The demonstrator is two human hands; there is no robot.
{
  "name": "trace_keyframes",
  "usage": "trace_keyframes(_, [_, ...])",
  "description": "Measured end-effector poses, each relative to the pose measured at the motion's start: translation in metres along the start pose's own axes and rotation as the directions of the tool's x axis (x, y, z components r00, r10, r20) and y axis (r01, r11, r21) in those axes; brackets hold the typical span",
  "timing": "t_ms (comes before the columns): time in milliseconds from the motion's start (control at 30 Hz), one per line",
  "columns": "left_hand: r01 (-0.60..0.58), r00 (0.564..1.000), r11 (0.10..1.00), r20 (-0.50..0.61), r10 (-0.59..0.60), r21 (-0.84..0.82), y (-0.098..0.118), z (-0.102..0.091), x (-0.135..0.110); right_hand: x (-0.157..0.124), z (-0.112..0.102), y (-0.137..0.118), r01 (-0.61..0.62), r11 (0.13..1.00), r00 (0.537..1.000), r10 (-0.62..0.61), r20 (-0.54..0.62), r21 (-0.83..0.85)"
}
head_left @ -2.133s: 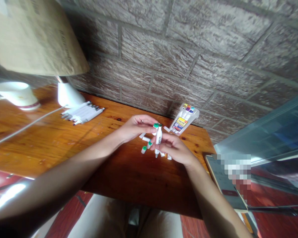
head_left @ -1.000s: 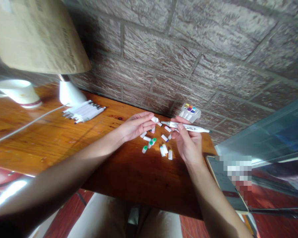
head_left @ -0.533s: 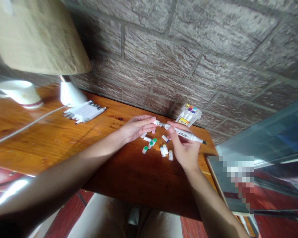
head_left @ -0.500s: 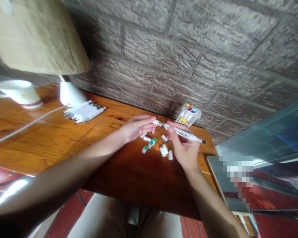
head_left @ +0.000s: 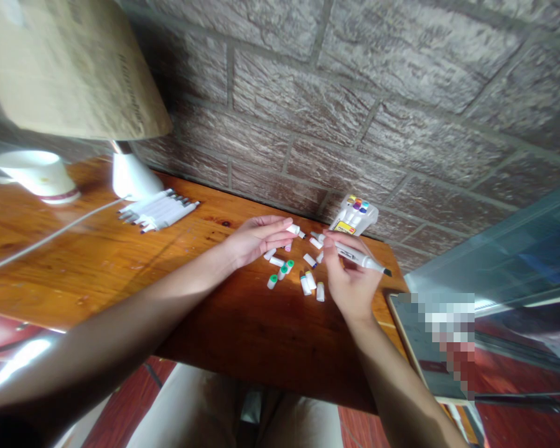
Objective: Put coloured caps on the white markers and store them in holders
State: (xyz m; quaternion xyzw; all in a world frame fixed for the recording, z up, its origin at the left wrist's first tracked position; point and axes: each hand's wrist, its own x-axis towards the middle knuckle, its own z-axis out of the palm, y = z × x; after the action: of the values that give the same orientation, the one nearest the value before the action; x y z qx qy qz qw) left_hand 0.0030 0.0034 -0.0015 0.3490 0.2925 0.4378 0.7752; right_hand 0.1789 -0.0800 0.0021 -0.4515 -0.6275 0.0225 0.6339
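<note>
Marker (head_left: 354, 255) drawn back from cap (head_left: 292, 230) | marker: right hand (head_left: 346, 280) | cap: left hand (head_left: 256, 240)

The tabletop (head_left: 242, 336) is knotted wood, glossy. The wall (head_left: 270, 93) behind the tabletop looks like rough, matt stone. Over the tabletop's left end, the lampshade (head_left: 70, 74) resembles matt cloth above a smooth, shiny lamp base (head_left: 133, 177). The caps (head_left: 272, 282) on the tabletop and the marker (head_left: 353, 254) over it look smooth plastic, the case (head_left: 368, 216) translucent plastic.

loose caps (head_left: 282, 272) on the table (head_left: 242, 326), marker case (head_left: 356, 216) behind, marker pile (head_left: 161, 211) left
</note>
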Motion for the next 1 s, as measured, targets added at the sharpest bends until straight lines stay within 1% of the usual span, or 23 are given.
trace_keyframes(67, [-0.018,1.000,1.000,0.009,0.018,-0.003,0.0001,-0.0008,0.0003,0.0014,-0.0011,0.0004,-0.040,0.999,0.998,0.041,-0.052,0.025])
trace_keyframes(167, [-0.022,1.000,1.000,0.010,0.022,0.004,0.0000,-0.0015,0.0005,0.0023,-0.0017,0.0003,-0.080,0.995,0.995,0.084,-0.063,0.058])
trace_keyframes(433, [-0.035,0.999,0.999,0.001,0.035,0.036,-0.0001,0.0003,-0.0009,0.0010,-0.0017,-0.0029,-0.010,0.998,1.000,0.010,0.003,0.056])
trace_keyframes(633, [-0.020,1.000,0.996,0.014,0.019,0.082,-0.0015,0.0018,-0.0024,0.0013,-0.0021,-0.0050,0.095,0.995,0.986,-0.094,0.134,-0.002])
trace_keyframes(767, [-0.021,1.000,0.995,0.018,0.019,0.095,-0.0016,0.0025,-0.0030,0.0010,-0.0020,-0.0052,0.092,0.995,0.986,-0.086,0.143,-0.032])
trace_keyframes(1000, [-0.019,1.000,0.993,0.012,0.018,0.112,-0.0017,0.0024,-0.0027,0.0006,-0.0005,-0.0035,0.106,0.994,0.979,-0.100,0.179,-0.023])
